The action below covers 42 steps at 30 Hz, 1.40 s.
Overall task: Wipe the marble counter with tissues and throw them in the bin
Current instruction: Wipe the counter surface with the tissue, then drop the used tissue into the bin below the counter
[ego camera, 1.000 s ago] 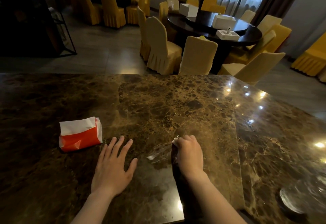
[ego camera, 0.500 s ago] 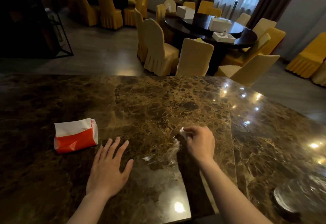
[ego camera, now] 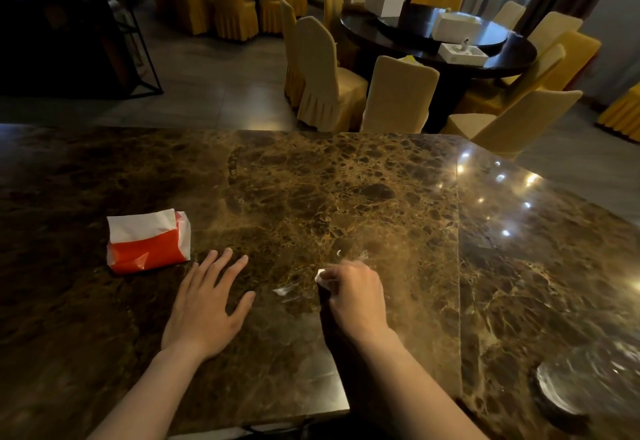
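Note:
The brown marble counter (ego camera: 339, 183) fills the lower half of the head view. My right hand (ego camera: 356, 294) is closed on a small white tissue (ego camera: 321, 276), pressed down on the counter near its middle; only a corner of the tissue shows past my fingers. A wet smear (ego camera: 285, 290) lies just left of that hand. My left hand (ego camera: 207, 304) rests flat on the marble with fingers spread, holding nothing. A red and white tissue pack (ego camera: 149, 240) lies on the counter, up and to the left of my left hand. No bin is in view.
A glass dish (ego camera: 588, 391) sits on the counter at the lower right. Beyond the far edge stand cloth-covered chairs (ego camera: 325, 72) around a dark round table (ego camera: 436, 41) with white boxes. A black metal shelf frame (ego camera: 69, 24) stands at the far left.
My right hand with the tissue slid right and away, then came back left toward me. My left hand stayed flat in place. The pack has not moved.

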{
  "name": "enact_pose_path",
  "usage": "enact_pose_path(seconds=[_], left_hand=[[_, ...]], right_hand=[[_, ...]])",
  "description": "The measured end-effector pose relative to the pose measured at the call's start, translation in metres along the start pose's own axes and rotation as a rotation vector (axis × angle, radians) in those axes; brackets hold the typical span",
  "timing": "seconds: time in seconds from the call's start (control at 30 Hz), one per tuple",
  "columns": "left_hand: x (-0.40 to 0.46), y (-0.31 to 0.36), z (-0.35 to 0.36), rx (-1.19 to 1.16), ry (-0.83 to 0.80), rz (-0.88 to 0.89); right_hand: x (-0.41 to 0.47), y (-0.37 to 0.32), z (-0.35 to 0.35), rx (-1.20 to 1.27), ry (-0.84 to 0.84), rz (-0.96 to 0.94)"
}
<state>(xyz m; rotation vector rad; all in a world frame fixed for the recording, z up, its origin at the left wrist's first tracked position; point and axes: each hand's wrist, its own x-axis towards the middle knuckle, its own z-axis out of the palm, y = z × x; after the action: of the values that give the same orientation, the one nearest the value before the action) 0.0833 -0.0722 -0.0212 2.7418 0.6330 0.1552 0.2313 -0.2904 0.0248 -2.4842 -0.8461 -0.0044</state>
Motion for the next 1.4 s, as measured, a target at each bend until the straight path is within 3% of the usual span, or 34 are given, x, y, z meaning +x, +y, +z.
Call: enact_pose_path(seconds=[0.17,0.37,0.7,1.13,1.3,1.4], left_hand=[[-0.001,0.004,-0.002,0.009,0.005,-0.011],[-0.003,0.007,-0.005,0.081,0.007,-0.023],[-0.030,-0.019,-0.021,0.058,0.057,0.012],[-0.100,-0.093,-0.032,0.094,0.040,-0.076],[-0.098,-0.094,-0.032,0.104,0.016,-0.049],[-0.100,-0.094,-0.030,0.111,0.011,-0.047]], right_hand=[[-0.009,-0.004,-0.009,0.095,-0.106,0.026],[-0.017,-0.012,-0.027,0.366,0.016,0.223],[-0.041,-0.064,-0.028,0.692,-0.060,0.359],[-0.120,-0.160,0.019,0.441,-0.050,0.041],[-0.166,-0.170,0.042,0.411,-0.246,-0.104],[-0.205,-0.170,0.072,0.319,-0.374,-0.071]])
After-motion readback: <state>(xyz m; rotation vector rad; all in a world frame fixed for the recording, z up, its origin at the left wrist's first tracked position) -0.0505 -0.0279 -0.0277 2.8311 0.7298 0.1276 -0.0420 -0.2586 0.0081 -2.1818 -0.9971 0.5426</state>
